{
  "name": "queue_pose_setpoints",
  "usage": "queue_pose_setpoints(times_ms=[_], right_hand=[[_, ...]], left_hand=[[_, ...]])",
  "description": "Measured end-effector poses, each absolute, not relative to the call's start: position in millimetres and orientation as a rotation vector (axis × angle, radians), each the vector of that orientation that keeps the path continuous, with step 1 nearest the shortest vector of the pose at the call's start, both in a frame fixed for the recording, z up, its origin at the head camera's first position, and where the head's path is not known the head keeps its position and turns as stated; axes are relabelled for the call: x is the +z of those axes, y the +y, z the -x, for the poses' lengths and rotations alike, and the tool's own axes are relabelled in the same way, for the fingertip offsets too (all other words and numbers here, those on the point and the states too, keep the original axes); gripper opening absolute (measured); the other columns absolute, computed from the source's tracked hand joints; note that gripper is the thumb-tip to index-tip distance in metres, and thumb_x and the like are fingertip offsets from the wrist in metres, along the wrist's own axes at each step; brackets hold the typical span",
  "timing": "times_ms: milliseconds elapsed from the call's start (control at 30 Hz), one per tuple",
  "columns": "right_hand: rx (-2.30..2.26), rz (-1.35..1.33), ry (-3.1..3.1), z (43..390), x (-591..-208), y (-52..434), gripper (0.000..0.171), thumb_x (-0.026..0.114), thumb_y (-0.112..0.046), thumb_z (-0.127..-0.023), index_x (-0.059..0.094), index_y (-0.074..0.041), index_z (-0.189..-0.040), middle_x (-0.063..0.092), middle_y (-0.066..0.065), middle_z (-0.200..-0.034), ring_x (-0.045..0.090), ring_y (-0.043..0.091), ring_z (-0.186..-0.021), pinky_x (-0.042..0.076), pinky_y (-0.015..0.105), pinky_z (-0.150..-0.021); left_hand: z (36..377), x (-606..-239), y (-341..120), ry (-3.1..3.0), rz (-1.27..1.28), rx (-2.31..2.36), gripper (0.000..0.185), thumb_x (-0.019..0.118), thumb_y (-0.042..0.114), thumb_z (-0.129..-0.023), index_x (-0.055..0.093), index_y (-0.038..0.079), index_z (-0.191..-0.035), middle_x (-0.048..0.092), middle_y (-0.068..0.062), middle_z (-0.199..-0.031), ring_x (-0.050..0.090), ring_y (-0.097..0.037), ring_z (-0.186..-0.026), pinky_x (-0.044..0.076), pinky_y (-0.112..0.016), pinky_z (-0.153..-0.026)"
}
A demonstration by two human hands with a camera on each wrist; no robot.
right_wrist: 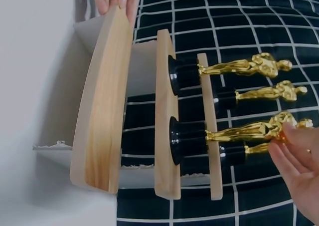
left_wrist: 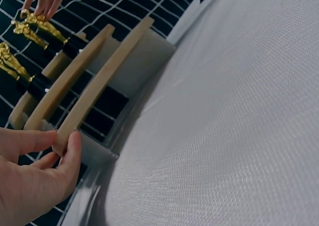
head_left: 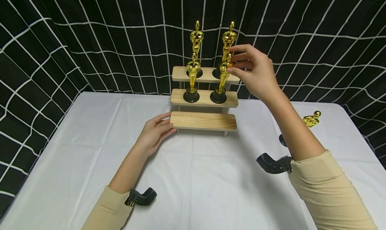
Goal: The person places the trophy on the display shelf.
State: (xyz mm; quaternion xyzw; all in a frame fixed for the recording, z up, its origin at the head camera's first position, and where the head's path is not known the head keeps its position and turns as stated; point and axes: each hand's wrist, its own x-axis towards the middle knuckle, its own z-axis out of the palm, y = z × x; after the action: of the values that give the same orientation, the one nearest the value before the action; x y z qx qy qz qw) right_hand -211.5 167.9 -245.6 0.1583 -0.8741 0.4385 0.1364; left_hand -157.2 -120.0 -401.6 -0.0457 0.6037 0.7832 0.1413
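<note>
A three-step wooden display stand [head_left: 203, 120] carries gold trophy statuettes with round black bases. My left hand [head_left: 155, 133] grips the left end of its lowest step, thumb and fingers pinching the board's edge in the left wrist view. With thumb and fingertips, my right hand [head_left: 254, 71] pinches the upper body of the right trophy statuette [head_left: 222, 77] on the middle step; its black base [right_wrist: 187, 140] sits at that board. To its left stands another statuette [head_left: 193, 72]. Two more, a left one [head_left: 196, 37] and a right one [head_left: 229, 35], stand upright on the top step.
Another gold statuette [head_left: 312, 120] lies on the white-covered table [head_left: 193, 183] at the right, partly hidden behind my right forearm. A black cloth with a white grid [head_left: 126, 39] hangs behind the table. Black wrist mounts [head_left: 274, 163] stick out from both sleeves.
</note>
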Motion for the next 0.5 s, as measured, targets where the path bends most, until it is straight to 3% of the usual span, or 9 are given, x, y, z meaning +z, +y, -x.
queue_pose_setpoints(times_ms=[500], right_hand=[[1.277,-0.419,-2.506,201.7,-253.9,178.1,0.045,0.074,0.0,-0.098,0.063,-0.008,-0.141,0.071,0.021,-0.126,0.072,0.006,-0.1,0.061,0.012,-0.09]], left_hand=[[156.6,-400.3,-119.9,1.746,0.138,2.257,0.056,0.051,-0.011,-0.105,0.039,-0.004,-0.159,0.05,-0.03,-0.151,0.068,-0.017,-0.109,0.062,-0.023,-0.1]])
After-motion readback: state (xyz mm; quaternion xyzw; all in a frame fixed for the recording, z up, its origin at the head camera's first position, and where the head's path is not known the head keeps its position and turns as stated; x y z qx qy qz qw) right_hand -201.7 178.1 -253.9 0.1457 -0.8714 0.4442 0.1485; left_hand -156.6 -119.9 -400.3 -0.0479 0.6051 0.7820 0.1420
